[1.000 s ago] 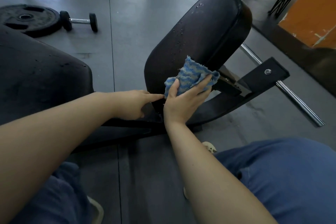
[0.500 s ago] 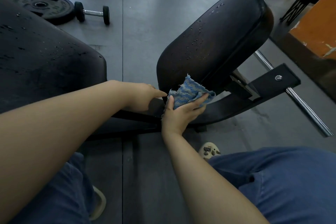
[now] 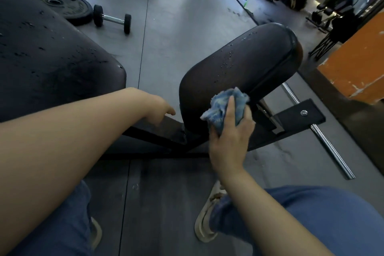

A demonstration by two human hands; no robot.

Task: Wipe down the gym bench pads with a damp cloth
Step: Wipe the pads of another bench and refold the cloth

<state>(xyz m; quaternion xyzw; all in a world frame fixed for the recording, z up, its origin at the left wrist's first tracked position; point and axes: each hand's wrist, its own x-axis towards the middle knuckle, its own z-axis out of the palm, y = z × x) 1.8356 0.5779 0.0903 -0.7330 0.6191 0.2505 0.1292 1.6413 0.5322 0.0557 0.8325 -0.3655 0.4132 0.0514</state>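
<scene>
Counted in view: two black bench pads, the large one (image 3: 47, 64) and the smaller one (image 3: 239, 70); one blue cloth (image 3: 225, 108); two hands, left (image 3: 159, 108) and right (image 3: 229, 143); one weight plate (image 3: 68, 7); one dumbbell (image 3: 112, 19); two shoes, (image 3: 204, 216) and (image 3: 96, 233).

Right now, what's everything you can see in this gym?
Bench pads: two, black, wet-spotted; small one centre, large one left.
Cloth: one, blue, against the small pad's near end.
Bench frame: black, under the pads.
Weight plate: one, black, floor, far left.
Dumbbell: one, black ends, beside the plate.
Wall: orange, right.
Left hand: holds nothing, near the frame.
Right hand: grips the cloth.
</scene>
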